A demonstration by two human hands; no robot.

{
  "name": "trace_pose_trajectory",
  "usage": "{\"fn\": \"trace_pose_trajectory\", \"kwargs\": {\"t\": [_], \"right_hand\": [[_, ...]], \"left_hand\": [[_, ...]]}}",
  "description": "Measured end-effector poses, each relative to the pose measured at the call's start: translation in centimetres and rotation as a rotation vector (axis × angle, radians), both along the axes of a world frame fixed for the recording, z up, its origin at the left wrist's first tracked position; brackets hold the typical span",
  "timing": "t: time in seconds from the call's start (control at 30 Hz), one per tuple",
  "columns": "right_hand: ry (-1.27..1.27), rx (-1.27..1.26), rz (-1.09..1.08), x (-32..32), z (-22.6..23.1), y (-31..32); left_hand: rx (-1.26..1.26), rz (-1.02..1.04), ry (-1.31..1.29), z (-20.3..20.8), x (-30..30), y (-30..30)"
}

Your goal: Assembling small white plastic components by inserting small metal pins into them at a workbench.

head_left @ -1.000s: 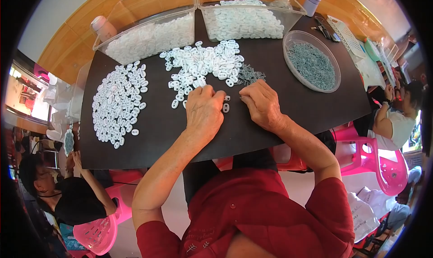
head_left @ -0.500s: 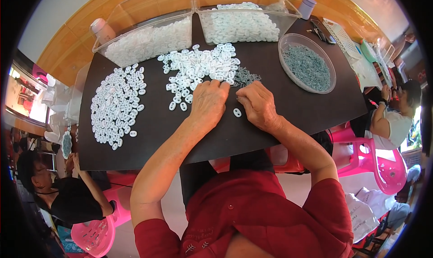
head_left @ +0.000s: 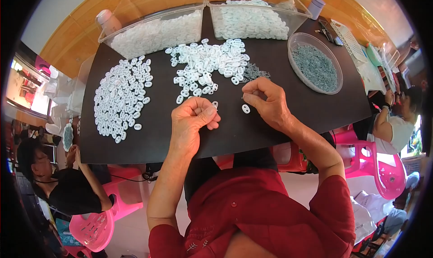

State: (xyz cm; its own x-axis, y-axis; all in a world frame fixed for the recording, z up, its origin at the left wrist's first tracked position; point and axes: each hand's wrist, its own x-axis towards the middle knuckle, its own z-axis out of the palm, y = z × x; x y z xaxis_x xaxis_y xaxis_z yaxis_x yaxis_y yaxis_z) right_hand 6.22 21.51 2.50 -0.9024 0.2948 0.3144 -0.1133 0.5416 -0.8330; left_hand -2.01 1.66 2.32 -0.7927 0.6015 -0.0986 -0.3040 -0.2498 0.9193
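Note:
My left hand (head_left: 191, 120) is closed near the middle front of the dark table, a small white oval piece with two holes (head_left: 215, 104) at its thumb and fingertips. To its right, my right hand (head_left: 269, 101) is pinched; a tiny thing may be between thumb and forefinger, too small to name. Just below those fingertips lies a single white oval piece (head_left: 246, 108). Beyond my hands spreads a loose pile of white oval pieces (head_left: 207, 61). Beside it is a small heap of grey screw-like pins (head_left: 256, 72), partly behind my right hand.
More white pieces (head_left: 119, 100) spread at the left. Two clear bins (head_left: 158, 16) of white pieces stand at the back, with a round tub (head_left: 339, 84) of grey pins at right. People sit at left (head_left: 67, 192) and right (head_left: 390, 122).
My left hand has drawn back toward me from the white pile, turned over, and now has a white oval piece at its fingertips. My right hand has shifted slightly, still pinched.

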Motion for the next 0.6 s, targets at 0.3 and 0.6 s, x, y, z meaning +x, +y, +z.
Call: {"fn": "trace_pose_trajectory", "kwargs": {"t": [0.3,0.6], "right_hand": [[-0.066,-0.347,0.107,0.3,2.6,-5.0],[0.034,-0.279,0.149,-0.3,2.1,-6.8]], "left_hand": [[0.139,0.151,-0.092,0.4,2.1,-0.4],[0.122,0.178,-0.029,0.1,2.9,-1.2]]}}
